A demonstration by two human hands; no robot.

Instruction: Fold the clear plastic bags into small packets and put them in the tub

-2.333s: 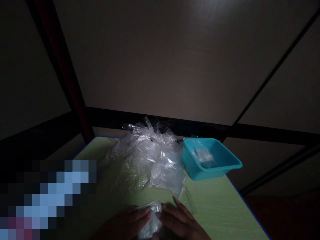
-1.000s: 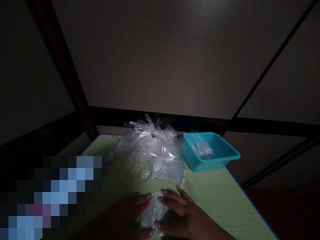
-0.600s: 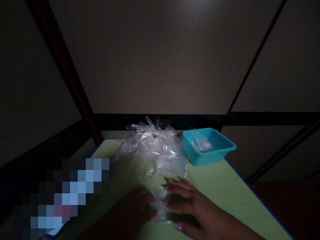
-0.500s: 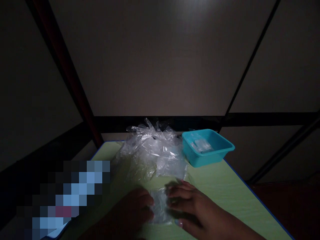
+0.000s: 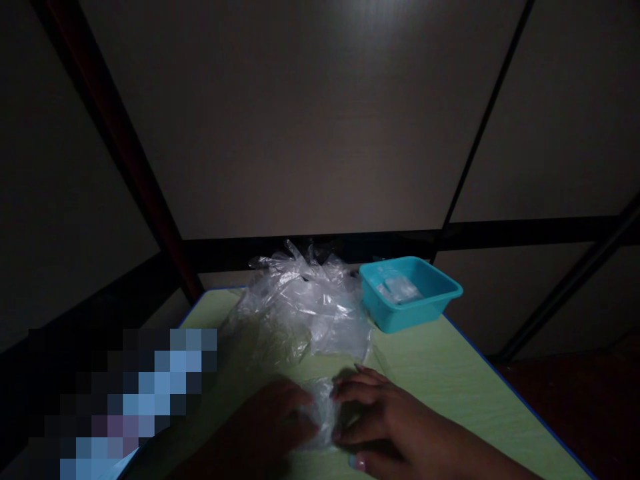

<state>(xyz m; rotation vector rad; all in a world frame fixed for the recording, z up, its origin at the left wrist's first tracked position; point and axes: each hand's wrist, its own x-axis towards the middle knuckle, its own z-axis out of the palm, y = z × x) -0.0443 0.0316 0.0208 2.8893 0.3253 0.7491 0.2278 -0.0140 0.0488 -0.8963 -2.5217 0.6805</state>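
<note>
We have a small, flattened piece of clear plastic film (image 5: 323, 403) on the near part of the counter (image 5: 470, 400), lying between the two hands, its surface creased and whitish where the layers catch the light. We judge it very light, limp and rather slippery, likely to crumple or spring open when let go; it would be best pressed flat along its left and right edges, or pinched at a corner with several layers together. At its right edge the right hand (image 5: 383, 410) has its fingers bent and spread apart, tips at the film and the thumb lower and clear of the others, not closed around anything. At its left edge the left hand (image 5: 277, 413) is dark and blurred; its fingers reach onto the film with the thumb somewhat apart, but we cannot tell whether they pinch it. Just beyond, towards the far edge, we see a loose heap of thin clear plastic (image 5: 310, 303), with finger-shaped tips at the top like those of disposable gloves. To the right of the heap stands a turquoise plastic tub (image 5: 413, 320), with folded clear plastic (image 5: 400, 290) inside. Farther back rise dim wall panels (image 5: 310, 133).
</note>
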